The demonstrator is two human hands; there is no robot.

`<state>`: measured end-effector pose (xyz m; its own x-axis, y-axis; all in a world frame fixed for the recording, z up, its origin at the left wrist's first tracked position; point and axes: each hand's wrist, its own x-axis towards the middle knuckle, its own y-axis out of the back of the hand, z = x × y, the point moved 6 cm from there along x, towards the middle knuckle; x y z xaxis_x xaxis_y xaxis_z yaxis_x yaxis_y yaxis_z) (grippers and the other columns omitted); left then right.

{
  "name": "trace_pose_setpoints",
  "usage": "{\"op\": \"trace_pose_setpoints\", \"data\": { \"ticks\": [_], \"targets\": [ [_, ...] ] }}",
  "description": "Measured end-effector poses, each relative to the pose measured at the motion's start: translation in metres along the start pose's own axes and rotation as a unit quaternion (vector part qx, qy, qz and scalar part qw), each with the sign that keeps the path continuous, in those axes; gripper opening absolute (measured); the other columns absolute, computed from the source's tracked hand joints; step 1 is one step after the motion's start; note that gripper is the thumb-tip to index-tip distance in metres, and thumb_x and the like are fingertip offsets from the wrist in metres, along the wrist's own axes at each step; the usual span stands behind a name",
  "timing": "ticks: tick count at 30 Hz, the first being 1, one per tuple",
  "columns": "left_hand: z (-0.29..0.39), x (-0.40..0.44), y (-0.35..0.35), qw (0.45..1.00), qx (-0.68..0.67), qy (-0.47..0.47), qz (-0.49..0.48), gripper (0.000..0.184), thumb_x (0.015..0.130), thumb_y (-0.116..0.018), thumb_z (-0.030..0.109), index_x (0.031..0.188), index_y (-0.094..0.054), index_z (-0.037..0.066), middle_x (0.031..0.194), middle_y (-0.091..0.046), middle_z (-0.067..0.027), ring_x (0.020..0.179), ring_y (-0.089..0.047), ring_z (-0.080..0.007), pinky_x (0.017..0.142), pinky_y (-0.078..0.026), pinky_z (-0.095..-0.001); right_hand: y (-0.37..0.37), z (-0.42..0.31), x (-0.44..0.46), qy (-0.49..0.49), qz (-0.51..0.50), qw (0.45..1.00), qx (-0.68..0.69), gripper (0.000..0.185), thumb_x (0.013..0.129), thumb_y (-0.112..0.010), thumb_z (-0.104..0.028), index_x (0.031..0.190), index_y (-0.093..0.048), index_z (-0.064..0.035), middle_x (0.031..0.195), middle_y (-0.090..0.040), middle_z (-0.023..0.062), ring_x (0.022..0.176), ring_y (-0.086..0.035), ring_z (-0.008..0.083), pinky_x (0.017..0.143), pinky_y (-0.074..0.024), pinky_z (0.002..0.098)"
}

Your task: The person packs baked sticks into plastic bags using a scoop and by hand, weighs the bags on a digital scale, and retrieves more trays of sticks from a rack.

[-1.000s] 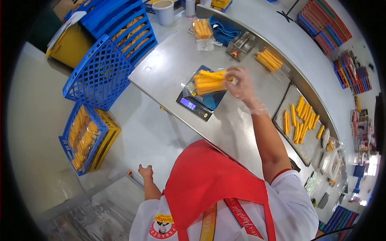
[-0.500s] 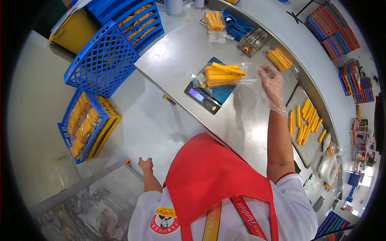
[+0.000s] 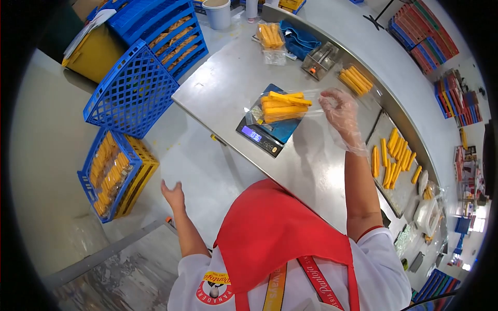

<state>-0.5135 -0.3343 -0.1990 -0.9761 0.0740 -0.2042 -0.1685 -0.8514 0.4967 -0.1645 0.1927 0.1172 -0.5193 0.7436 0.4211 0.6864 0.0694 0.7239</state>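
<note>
A clear plastic bag of yellow sticks [image 3: 284,107] lies on a digital scale [image 3: 265,136] with a lit display, on the steel table. My right hand [image 3: 340,111], in a clear glove, is at the bag's right end, its thumb and fingers pinched together on the loose plastic. My left hand [image 3: 173,194] hangs off the table's near side over the floor, fingers apart and holding nothing. More bagged sticks [image 3: 356,80] lie beyond my right hand, and another bag [image 3: 271,36] is at the table's far end.
A tray [image 3: 381,127] of loose yellow sticks [image 3: 397,150] stands at the right. A metal box [image 3: 320,60] and blue cloth [image 3: 298,40] lie by the raised far edge. Blue crates [image 3: 132,90] stand left, one stacked crate [image 3: 136,163] holding bagged sticks. A steel surface [image 3: 122,264] is lower left.
My right hand let go of the bag, moved right, then came back to its loose end. The bag now rests on the scale. My left hand has moved outward and opened wider.
</note>
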Motion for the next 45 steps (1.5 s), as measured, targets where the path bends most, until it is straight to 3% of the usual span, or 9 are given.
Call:
{"op": "trace_pose_setpoints", "data": {
  "ticks": [6, 9, 14, 20, 22, 26, 32, 38, 45],
  "targets": [
    [0.297, -0.069, -0.059, 0.954, -0.052, -0.239, -0.173, 0.094, 0.074, -0.080, 0.008, 0.152, -0.028, 0.003, 0.154, -0.033, -0.0156, 0.124, -0.054, -0.0288, 0.097, -0.048, -0.0399, -0.012, -0.006, 0.003, 0.071, -0.058, 0.994, -0.054, 0.030, 0.077, -0.074, -0.024, 0.104, -0.073, -0.0096, 0.110, -0.067, 0.0123, 0.105, -0.060, 0.0324, 0.090, -0.0488, 0.0427],
    [0.385, -0.115, -0.106, 0.844, -0.005, -0.481, -0.237, 0.104, 0.064, -0.087, 0.014, 0.151, -0.032, 0.006, 0.155, -0.035, -0.0182, 0.130, -0.050, -0.0325, 0.107, -0.042, -0.0414, -0.029, -0.013, 0.001, 0.081, -0.098, 0.985, -0.113, 0.033, 0.078, -0.074, -0.025, 0.108, -0.071, -0.0109, 0.116, -0.065, 0.0115, 0.109, -0.057, 0.0350, 0.094, -0.0472, 0.0453],
    [0.437, -0.162, -0.208, 0.709, 0.154, -0.615, -0.308, 0.110, 0.055, -0.088, 0.024, 0.150, -0.035, 0.007, 0.144, -0.048, -0.0232, 0.132, -0.048, -0.0384, 0.109, -0.041, -0.0437, -0.055, -0.012, 0.000, 0.102, -0.114, 0.972, -0.178, 0.029, 0.083, -0.070, -0.023, 0.109, -0.069, -0.0105, 0.116, -0.065, 0.0099, 0.107, -0.057, 0.0362, 0.092, -0.0477, 0.0467],
    [0.415, -0.129, -0.291, 0.724, 0.183, -0.431, -0.506, 0.092, 0.060, -0.079, 0.016, 0.146, -0.046, 0.009, 0.122, -0.063, -0.0201, 0.111, -0.064, -0.0334, 0.095, -0.051, -0.0351, 0.002, 0.077, -0.012, -0.059, 0.052, 0.994, 0.073, 0.017, 0.088, -0.068, -0.015, 0.103, -0.070, -0.0064, 0.093, -0.071, 0.0131, 0.087, -0.068, 0.0321, 0.075, -0.0527, 0.0395],
    [0.401, -0.120, -0.296, 0.737, 0.084, -0.234, -0.628, 0.089, 0.062, -0.078, 0.014, 0.146, -0.048, 0.010, 0.112, -0.068, -0.0155, 0.101, -0.068, -0.0252, 0.087, -0.053, -0.0274, 0.057, 0.094, -0.035, -0.193, 0.068, 0.973, 0.106, 0.020, 0.089, -0.068, -0.015, 0.106, -0.070, -0.0037, 0.091, -0.072, 0.0095, 0.085, -0.066, 0.0228, 0.076, -0.0512, 0.0358],
    [0.388, -0.167, -0.272, 0.623, -0.071, 0.028, -0.778, 0.077, 0.076, -0.072, 0.013, 0.148, -0.044, 0.008, 0.126, -0.063, -0.0133, 0.111, -0.065, -0.0217, 0.093, -0.054, -0.0360, 0.104, 0.124, -0.076, -0.264, 0.078, 0.945, 0.179, 0.023, 0.089, -0.067, -0.014, 0.107, -0.070, -0.0004, 0.090, -0.070, 0.0061, 0.081, -0.061, 0.0143, 0.075, -0.0490, 0.0308],
    [0.370, -0.240, -0.255, 0.567, -0.089, 0.087, -0.814, 0.076, 0.089, -0.069, 0.043, 0.149, -0.041, 0.004, 0.135, -0.058, -0.0114, 0.118, -0.061, -0.0219, 0.094, -0.054, -0.0381, 0.112, 0.081, -0.118, -0.294, 0.049, 0.852, 0.429, 0.016, 0.089, -0.069, -0.004, 0.104, -0.070, 0.0015, 0.092, -0.069, 0.0057, 0.080, -0.059, 0.0123, 0.072, -0.0465, 0.0247],
    [0.345, -0.282, -0.254, 0.515, -0.042, 0.095, -0.851, 0.072, 0.094, -0.062, 0.045, 0.148, -0.041, 0.002, 0.137, -0.057, -0.0118, 0.121, -0.058, -0.0224, 0.097, -0.052, -0.0404, 0.110, 0.038, -0.149, -0.291, -0.050, 0.854, 0.428, 0.016, 0.086, -0.070, -0.003, 0.101, -0.070, 0.0024, 0.099, -0.071, 0.0101, 0.088, -0.063, 0.0155, 0.079, -0.0483, 0.0277],
    [0.334, -0.298, -0.240, 0.507, -0.031, 0.108, -0.854, 0.073, 0.094, -0.062, 0.043, 0.146, -0.042, -0.003, 0.138, -0.056, -0.0159, 0.122, -0.058, -0.0243, 0.102, -0.048, -0.0383, 0.124, 0.026, -0.173, -0.311, -0.156, 0.750, 0.563, 0.026, 0.086, -0.068, -0.002, 0.109, -0.068, 0.0087, 0.115, -0.068, 0.0212, 0.100, -0.067, 0.0251, 0.086, -0.0546, 0.0353]
  ]
}}
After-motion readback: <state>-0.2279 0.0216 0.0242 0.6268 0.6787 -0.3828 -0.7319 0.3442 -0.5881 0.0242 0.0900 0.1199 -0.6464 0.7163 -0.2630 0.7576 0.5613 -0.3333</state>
